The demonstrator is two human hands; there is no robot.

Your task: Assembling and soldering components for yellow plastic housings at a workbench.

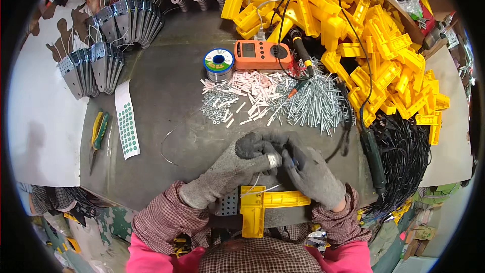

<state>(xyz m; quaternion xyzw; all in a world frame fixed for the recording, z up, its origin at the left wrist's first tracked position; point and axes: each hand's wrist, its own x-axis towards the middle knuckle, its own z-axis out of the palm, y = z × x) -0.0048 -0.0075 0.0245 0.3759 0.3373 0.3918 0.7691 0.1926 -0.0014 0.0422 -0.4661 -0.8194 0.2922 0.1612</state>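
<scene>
My left hand (230,168), in a grey glove with white tape round one finger, has its fingers curled in. My right hand (310,169), gloved too, meets it with bent fingers at the middle of the table. Whatever is pinched between the fingertips is too small or hidden to make out. Just below the hands, at the near edge, lies a yellow T-shaped plastic housing (253,212). A perforated metal plate (228,203) sits against its left side. A thin white wire (262,190) crosses the top of the housing.
Beyond my hands lie piles of screws (316,101), white sleeves (255,86) and nuts (216,107), a solder spool (218,65) and an orange meter (252,55). Yellow housings (394,71) and black cables (401,162) fill the right. Cutters (98,131), a sticker sheet (127,121) and metal brackets (106,65) occupy the left.
</scene>
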